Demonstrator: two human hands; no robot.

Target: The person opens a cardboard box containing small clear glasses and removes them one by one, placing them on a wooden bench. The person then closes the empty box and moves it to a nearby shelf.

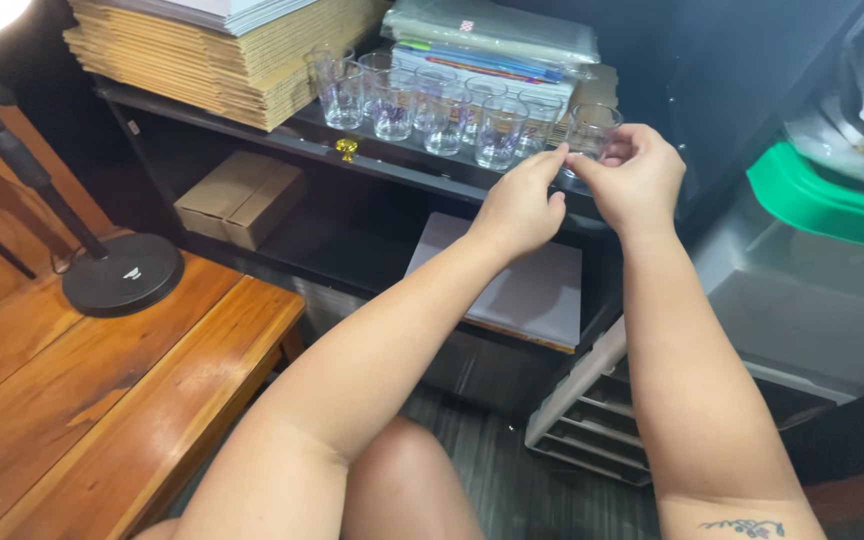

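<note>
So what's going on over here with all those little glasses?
A person sits facing a dark shelf and has both hands up at a small clear glass at the right end of a row of similar glasses. The right hand holds the glass, and the left hand touches it with its fingertips. Flattened cardboard is stacked beside the row.

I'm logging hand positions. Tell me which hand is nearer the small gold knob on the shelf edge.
Left. The left hand is right of the gold knob, a few glasses along; the right hand is farther right, holding a clear glass.
</note>
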